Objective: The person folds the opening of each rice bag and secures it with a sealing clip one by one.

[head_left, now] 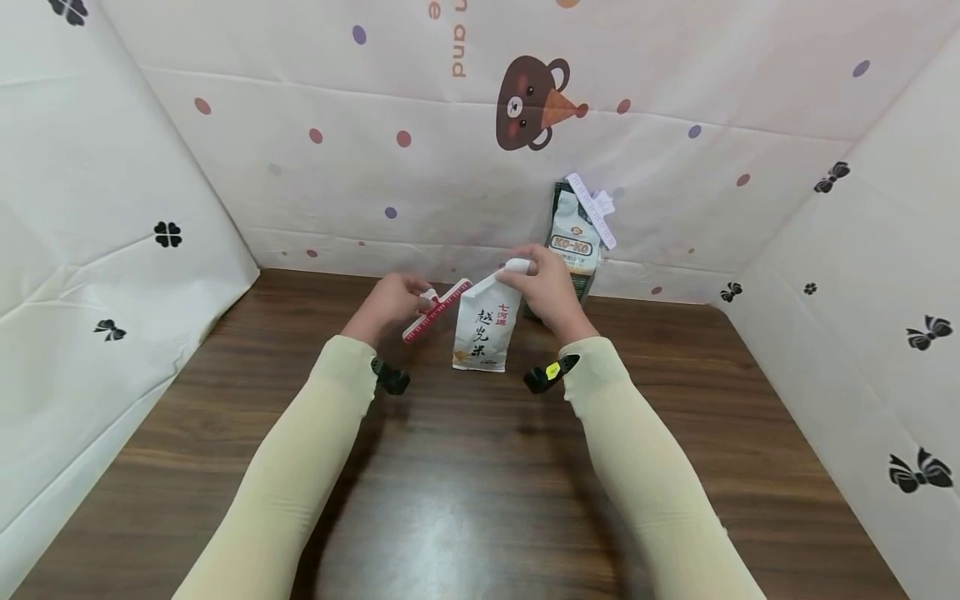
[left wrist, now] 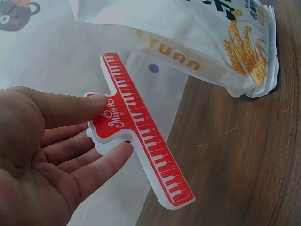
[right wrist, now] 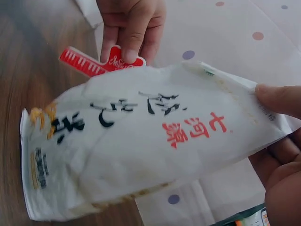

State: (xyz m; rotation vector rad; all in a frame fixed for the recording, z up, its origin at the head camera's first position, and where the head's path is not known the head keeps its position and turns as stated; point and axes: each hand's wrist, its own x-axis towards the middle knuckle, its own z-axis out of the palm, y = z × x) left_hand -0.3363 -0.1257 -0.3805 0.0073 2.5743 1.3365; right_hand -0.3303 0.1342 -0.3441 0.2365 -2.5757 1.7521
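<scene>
My left hand (head_left: 395, 304) pinches a red and white bag clip (left wrist: 136, 127) by its handle tabs, thumb on the printed side. Piano keys are printed along its long bar, which slants beside the bag in the head view. A white rice bag (head_left: 486, 327) with black and red characters stands upright on the table, its top tilted to the right. Its folded top is pinched between the thumb and fingers of my right hand (head_left: 547, 287). From the right wrist, the clip shows just behind the bag's (right wrist: 155, 127) edge.
Behind my right hand, a green and white KO-KO bag (head_left: 573, 242) leans on the back wall, a white clip (head_left: 592, 212) across its top. Patterned sheets (head_left: 337, 183) enclose the brown wooden table (head_left: 450, 467) at the back and both sides.
</scene>
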